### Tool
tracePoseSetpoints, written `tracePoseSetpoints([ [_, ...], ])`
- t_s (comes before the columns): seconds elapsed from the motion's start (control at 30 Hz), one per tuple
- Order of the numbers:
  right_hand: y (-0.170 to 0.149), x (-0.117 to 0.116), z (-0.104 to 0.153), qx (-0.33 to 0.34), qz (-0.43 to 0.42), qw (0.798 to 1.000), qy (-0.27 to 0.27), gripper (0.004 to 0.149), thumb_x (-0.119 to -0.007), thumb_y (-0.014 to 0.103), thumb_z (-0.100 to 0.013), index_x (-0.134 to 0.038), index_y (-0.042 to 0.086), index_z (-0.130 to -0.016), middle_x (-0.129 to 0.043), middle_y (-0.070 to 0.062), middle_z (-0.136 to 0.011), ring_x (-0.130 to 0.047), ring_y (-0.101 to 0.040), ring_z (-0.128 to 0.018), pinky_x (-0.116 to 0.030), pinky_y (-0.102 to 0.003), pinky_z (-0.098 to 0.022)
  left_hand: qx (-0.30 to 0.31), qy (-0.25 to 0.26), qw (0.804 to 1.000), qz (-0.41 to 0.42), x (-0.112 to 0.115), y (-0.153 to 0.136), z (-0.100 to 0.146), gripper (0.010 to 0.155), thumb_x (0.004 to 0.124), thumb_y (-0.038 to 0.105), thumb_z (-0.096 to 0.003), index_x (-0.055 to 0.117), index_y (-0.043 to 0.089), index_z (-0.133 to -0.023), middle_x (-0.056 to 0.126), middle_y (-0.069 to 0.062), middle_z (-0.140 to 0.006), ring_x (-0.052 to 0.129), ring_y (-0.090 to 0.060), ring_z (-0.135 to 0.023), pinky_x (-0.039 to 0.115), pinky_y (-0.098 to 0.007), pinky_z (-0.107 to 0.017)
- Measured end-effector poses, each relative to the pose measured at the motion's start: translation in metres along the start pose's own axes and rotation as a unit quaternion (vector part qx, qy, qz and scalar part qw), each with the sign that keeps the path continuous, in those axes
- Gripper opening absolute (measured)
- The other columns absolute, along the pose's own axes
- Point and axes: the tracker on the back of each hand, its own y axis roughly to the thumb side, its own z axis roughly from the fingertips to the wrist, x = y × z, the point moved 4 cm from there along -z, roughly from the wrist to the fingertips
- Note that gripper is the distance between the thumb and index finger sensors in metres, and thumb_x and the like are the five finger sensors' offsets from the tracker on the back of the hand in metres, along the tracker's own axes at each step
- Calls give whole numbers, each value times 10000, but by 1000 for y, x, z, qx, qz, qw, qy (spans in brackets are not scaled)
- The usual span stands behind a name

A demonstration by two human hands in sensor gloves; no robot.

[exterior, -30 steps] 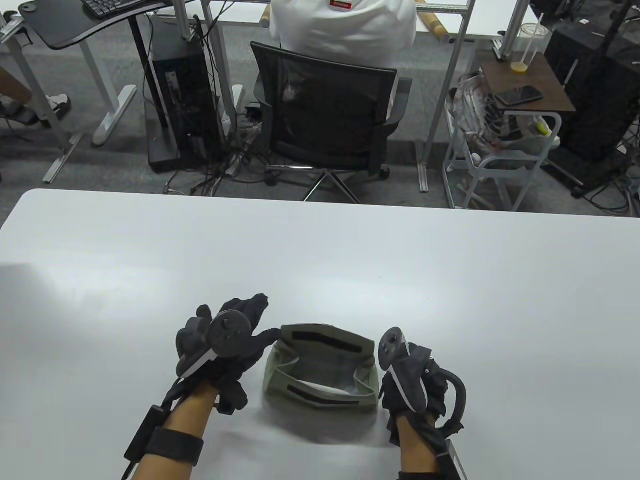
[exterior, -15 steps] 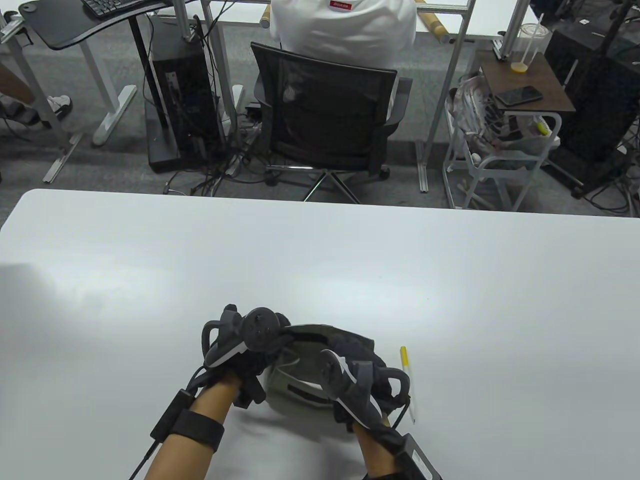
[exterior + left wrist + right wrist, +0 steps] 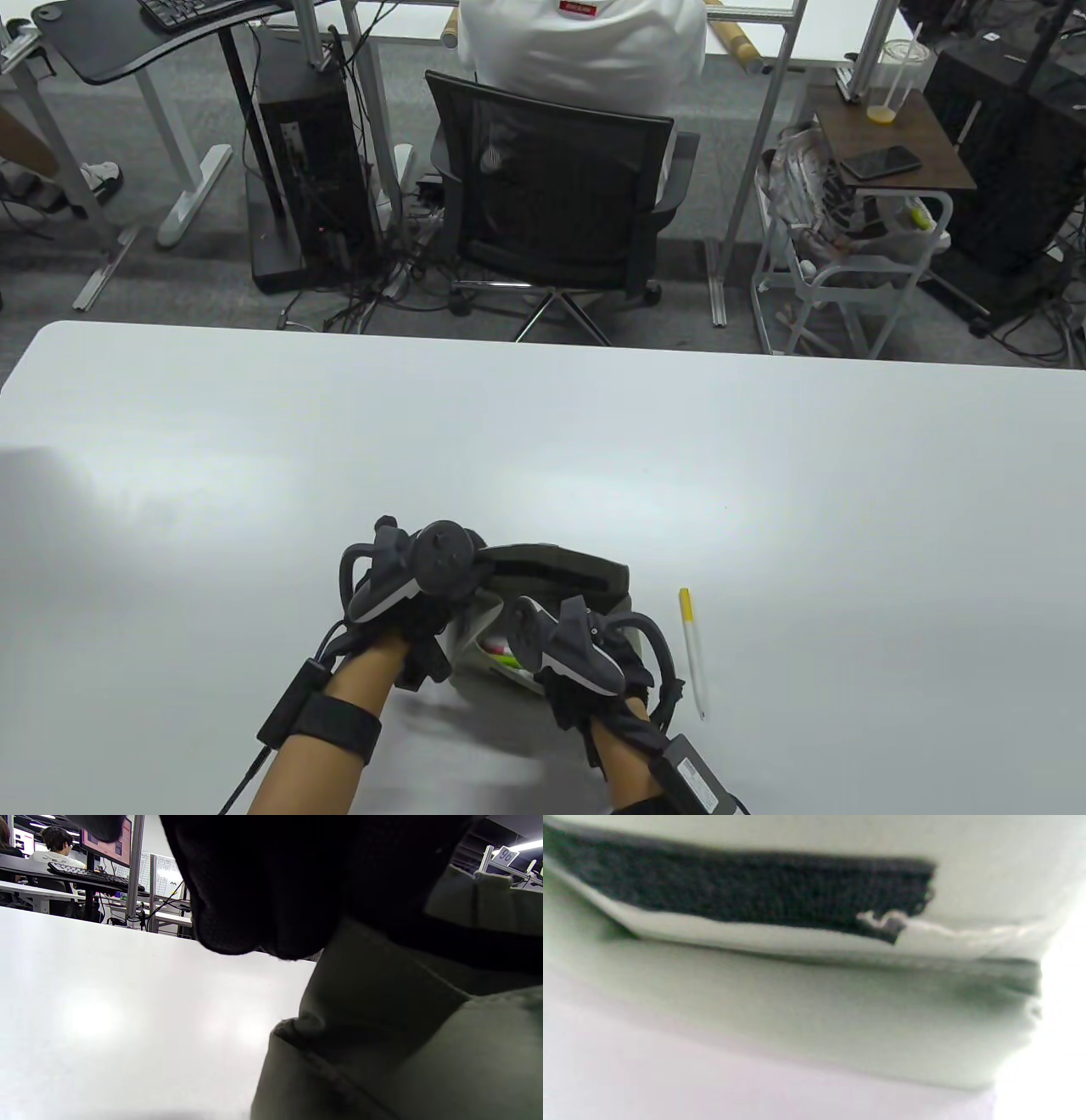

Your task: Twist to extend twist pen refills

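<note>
An olive fabric pouch lies open near the table's front edge. My left hand grips its left rim; in the left wrist view the dark glove sits against the pouch fabric. My right hand is over the pouch's right side, its fingers hidden. Green and pink pens show inside the pouch. A twist pen, white with a yellow top, lies on the table just right of the pouch. The right wrist view shows only the blurred pouch and its black velcro strip.
The white table stretches far and to both sides. Beyond its far edge are an office chair with a seated person, a computer tower and a small cart.
The right hand left the table beside the pouch, uncovering the yellow-topped pen, and moved over the pouch. The left hand closed on the pouch's left rim. Coloured pens now show inside.
</note>
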Motion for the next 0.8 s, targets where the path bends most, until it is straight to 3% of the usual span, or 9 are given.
tracePoseSetpoints([
  [0.1,4,-4,0,1,12,1000,7,565,-789,331,-349,-780,224,-904,-868,-75,-881,-1006,-111,-428,-882,-241,-259,-1,-2,1000,1,0,0,0,444,864,418,-498,874,177,-871,1021,-47,-728,996,-317,-717,429,-802,-670],
  [0.2,9,-7,-2,1,24,1000,8,482,-801,286,-358,-846,251,-837,-914,-44,-810,-1003,-108,-409,-881,-245,-248,-1,0,1000,-3,0,1,1,446,861,417,-499,873,174,-873,1020,-47,-729,996,-317,-719,430,-802,-670],
  [0.3,11,-6,-4,-1,38,999,3,488,-849,305,-331,-860,247,-816,-933,-39,-777,-1007,-103,-386,-883,-244,-235,-2,-3,1000,-3,0,0,0,445,861,416,-499,873,175,-873,1021,-49,-729,996,-318,-719,427,-803,-670],
  [0.53,8,-9,-7,-7,20,1000,12,488,-848,301,-324,-859,251,-809,-909,-38,-730,-984,-108,-383,-868,-262,-239,-5,-5,1000,-5,1,0,-1,443,858,410,-500,872,173,-874,1020,-49,-731,995,-319,-722,425,-803,-671],
  [0.8,10,-3,-2,-7,59,998,-17,432,-828,321,-319,-901,277,-742,-917,-25,-705,-983,-120,-383,-865,-264,-233,-10,-3,1000,-9,1,1,-2,442,855,404,-498,869,176,-877,1017,-48,-738,992,-317,-730,423,-803,-672],
])
